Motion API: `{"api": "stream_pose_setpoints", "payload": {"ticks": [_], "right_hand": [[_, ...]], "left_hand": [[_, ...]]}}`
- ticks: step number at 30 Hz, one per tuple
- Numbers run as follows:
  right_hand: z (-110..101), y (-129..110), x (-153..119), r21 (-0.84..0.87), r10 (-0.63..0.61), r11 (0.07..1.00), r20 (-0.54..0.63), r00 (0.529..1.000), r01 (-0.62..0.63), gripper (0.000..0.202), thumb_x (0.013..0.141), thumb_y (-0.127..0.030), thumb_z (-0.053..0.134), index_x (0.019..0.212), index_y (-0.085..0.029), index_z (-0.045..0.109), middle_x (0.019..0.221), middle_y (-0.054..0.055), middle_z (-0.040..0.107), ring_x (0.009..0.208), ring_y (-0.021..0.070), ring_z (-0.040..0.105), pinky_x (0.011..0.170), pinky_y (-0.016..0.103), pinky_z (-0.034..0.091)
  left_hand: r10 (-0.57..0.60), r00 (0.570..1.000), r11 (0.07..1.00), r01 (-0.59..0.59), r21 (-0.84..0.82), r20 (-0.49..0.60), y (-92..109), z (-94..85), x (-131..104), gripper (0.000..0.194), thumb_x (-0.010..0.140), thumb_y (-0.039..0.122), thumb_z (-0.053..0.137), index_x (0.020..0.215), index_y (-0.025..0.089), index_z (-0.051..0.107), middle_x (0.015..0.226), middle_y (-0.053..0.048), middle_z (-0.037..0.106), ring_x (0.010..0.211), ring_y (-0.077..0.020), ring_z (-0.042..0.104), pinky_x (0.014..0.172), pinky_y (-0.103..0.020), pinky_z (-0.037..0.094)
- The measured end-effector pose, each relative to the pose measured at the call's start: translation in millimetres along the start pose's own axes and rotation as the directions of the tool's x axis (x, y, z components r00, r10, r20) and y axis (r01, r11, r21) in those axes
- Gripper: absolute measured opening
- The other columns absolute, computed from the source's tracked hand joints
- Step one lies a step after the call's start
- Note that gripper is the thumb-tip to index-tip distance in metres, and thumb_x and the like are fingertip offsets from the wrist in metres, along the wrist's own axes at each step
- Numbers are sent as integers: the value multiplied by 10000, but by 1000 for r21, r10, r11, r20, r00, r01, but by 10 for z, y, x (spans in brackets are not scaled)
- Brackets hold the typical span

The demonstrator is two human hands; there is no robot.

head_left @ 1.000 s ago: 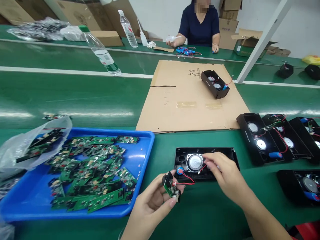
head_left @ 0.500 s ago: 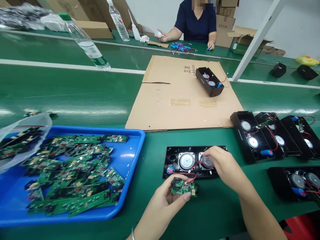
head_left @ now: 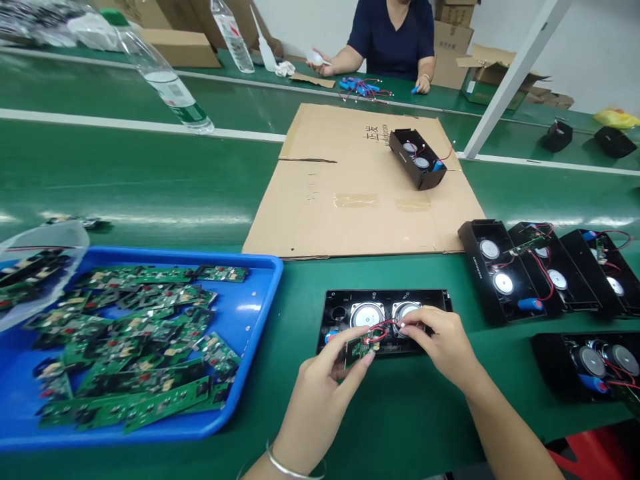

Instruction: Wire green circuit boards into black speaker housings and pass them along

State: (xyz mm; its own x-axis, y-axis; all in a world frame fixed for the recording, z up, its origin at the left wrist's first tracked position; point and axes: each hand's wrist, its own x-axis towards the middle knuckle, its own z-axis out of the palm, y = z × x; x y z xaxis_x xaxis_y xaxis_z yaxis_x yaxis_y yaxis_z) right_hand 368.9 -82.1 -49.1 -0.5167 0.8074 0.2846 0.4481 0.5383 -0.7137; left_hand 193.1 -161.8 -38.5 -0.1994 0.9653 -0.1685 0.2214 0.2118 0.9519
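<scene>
A small green circuit board (head_left: 356,349) is gripped between the thumb and fingers of my left hand (head_left: 320,390), tilted over the near edge of a black speaker housing (head_left: 345,298). Two round silver speakers sit inside this housing, the left speaker (head_left: 367,316) in plain view and the other partly behind my fingers. A blue cylindrical battery (head_left: 331,336) lies at its left end. My right hand (head_left: 445,339) pinches the end of a thin red wire (head_left: 384,324) above the right speaker. The wire's tip is hidden by the fingertips.
At left stands a blue tray (head_left: 273,287) heaped with circuit boards, a plastic bag (head_left: 75,243) overlapping its corner. Several black housings (head_left: 475,267) line the right side. Beyond lies flat cardboard (head_left: 310,220) bearing another housing (head_left: 417,160). A person (head_left: 390,40) sits opposite, near blue batteries (head_left: 360,87).
My left hand has raised and tilted the circuit board, bringing it nearer the speakers. My right hand has moved slightly left and down and now pinches a red wire.
</scene>
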Motion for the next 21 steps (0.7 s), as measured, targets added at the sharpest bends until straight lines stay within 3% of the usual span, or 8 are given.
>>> {"api": "stream_pose_setpoints", "payload": {"ticks": [4, 10, 21], "right_hand": [[45, 17, -4, -18, -44, 999, -50, 998, 43, 145, 871, -137, 524, 841, -165, 662, 752, 32, 687, 677, 142, 605, 636, 270, 509], [56, -48, -15, 7, -60, 998, 55, 997, 60, 197, 898, -137, 477, 855, -174, 666, 781, 37, 648, 744, 147, 560, 636, 264, 496], [203, -145, -45, -317, -143, 932, 128, 981, 177, 226, 897, -111, 454, 745, -147, 619, 694, 33, 585, 654, 146, 457, 567, 264, 393]], "left_hand": [[46, 998, 998, -47, -32, -31, 2, 22, 37, 231, 738, 270, 635, 961, 216, 661, 842, -12, 733, 701, -167, 688, 608, -230, 571], [139, 988, 990, -136, 44, -73, -96, 61, 82, 235, 741, 294, 637, 957, 209, 673, 798, -12, 733, 587, -152, 664, 530, -225, 559], [188, 982, 978, -185, 101, -21, 7, 39, 95, 229, 755, 224, 620, 972, 215, 696, 783, -8, 745, 558, -144, 656, 547, -234, 573]]}}
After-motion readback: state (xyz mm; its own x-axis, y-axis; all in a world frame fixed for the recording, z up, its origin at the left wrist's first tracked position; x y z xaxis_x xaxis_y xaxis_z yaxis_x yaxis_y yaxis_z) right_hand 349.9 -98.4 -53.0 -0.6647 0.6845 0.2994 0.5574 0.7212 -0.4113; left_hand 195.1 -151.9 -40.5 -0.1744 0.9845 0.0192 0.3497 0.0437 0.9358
